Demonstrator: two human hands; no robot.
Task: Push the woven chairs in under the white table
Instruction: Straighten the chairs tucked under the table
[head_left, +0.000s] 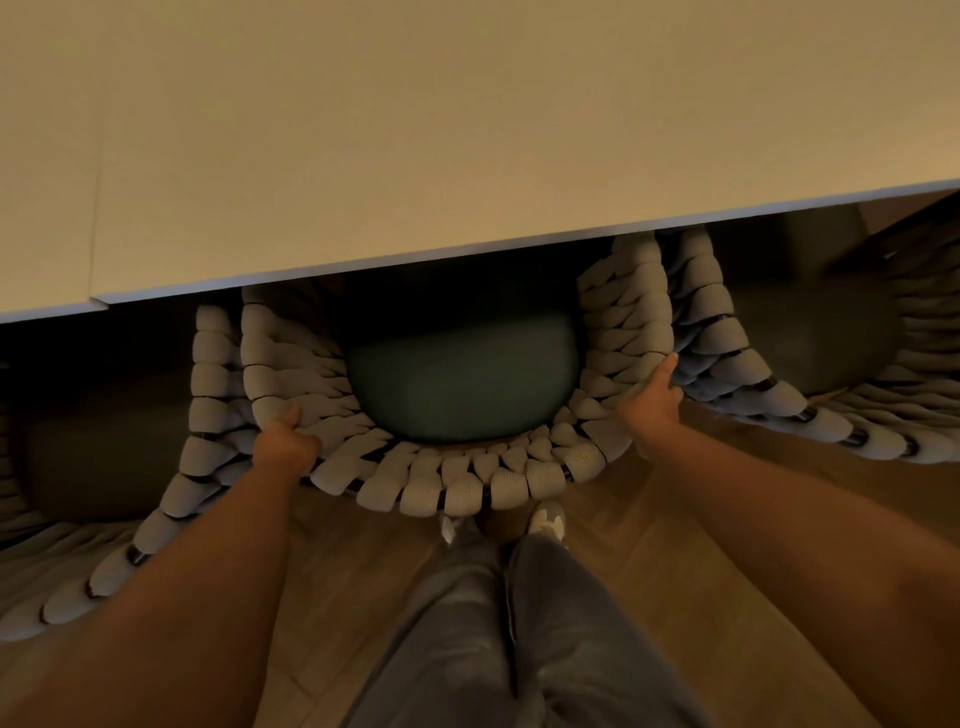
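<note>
A woven chair with thick grey braided strands and a dark green seat cushion stands right in front of me, its seat partly under the white table. My left hand grips the curved backrest rim on its left side, thumb on top. My right hand grips the rim on its right side. The front of the chair is hidden beneath the tabletop.
Another woven chair sits to the left and one more to the right, both partly under the table edge. My legs and white shoes stand on the wooden floor directly behind the middle chair.
</note>
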